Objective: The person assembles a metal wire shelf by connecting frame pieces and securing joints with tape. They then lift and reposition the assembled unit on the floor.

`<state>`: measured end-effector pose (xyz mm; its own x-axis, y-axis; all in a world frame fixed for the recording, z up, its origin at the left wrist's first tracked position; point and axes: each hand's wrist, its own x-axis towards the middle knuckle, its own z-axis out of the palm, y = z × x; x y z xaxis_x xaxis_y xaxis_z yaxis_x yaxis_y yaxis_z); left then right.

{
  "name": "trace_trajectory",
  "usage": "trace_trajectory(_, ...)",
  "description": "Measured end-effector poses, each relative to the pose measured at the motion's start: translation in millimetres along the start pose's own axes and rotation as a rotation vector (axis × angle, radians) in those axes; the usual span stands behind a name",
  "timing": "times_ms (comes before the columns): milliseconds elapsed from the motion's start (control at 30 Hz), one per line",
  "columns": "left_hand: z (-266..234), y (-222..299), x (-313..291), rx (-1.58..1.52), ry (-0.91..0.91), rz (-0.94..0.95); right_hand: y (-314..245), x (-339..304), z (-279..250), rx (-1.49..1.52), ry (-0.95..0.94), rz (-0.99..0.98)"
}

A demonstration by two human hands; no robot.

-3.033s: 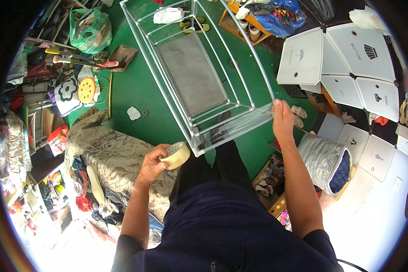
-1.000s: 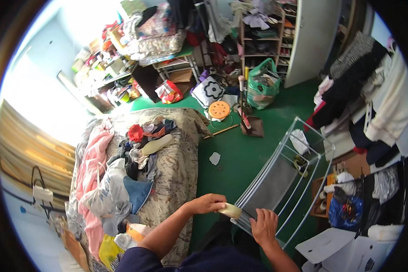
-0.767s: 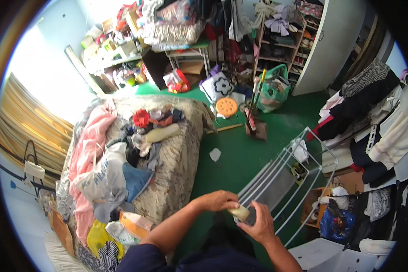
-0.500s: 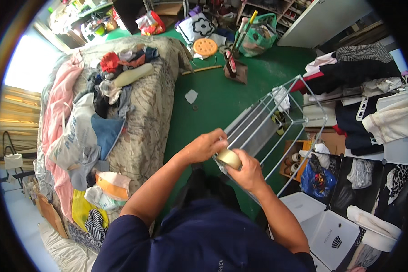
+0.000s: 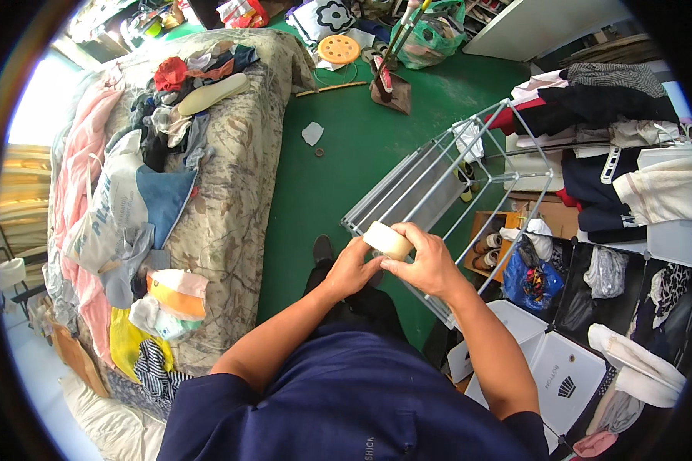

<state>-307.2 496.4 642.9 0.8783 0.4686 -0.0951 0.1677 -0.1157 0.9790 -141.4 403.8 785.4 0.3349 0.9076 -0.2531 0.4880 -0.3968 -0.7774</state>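
Note:
A cream roll of tape (image 5: 387,240) is held between both hands in front of my body. My left hand (image 5: 350,269) grips its left side and lower edge, with the thumb close to the other thumb. From the right, my right hand (image 5: 427,261) has its fingers wrapped around the roll's side. Whether a loose tape end is pulled off cannot be made out. Just beyond the hands stands a frame of pale metal tubes with a grey panel (image 5: 430,188), leaning away to the right.
On the left, a bed (image 5: 234,184) carries piled clothes and a printed bag (image 5: 109,219). Open storage cubes with clothes (image 5: 665,196) line the right side. A dustpan (image 5: 390,96), a round orange stool (image 5: 338,49) and a green plastic bag (image 5: 430,38) are on the green floor.
My left hand has come down and closer to my right hand, now against the roll. The roll has turned in the grip. The head view has shifted, and one shoe now shows.

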Motion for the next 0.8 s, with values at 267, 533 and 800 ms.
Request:
trace_trajectory(267, 0, -5, 1, -0.043, -0.049, -0.013, 10, -14, -14, -0.027, -0.032, -0.016)
trace_trajectory(533, -5, 5, 3, -0.095, -0.103, -0.118, 30, -54, -50, -0.051, -0.096, -0.046)
trace_trajectory(800, -3, -10, 5, -0.144, -0.106, -0.125, 50, -112, -98, -0.097, -0.110, 0.066)
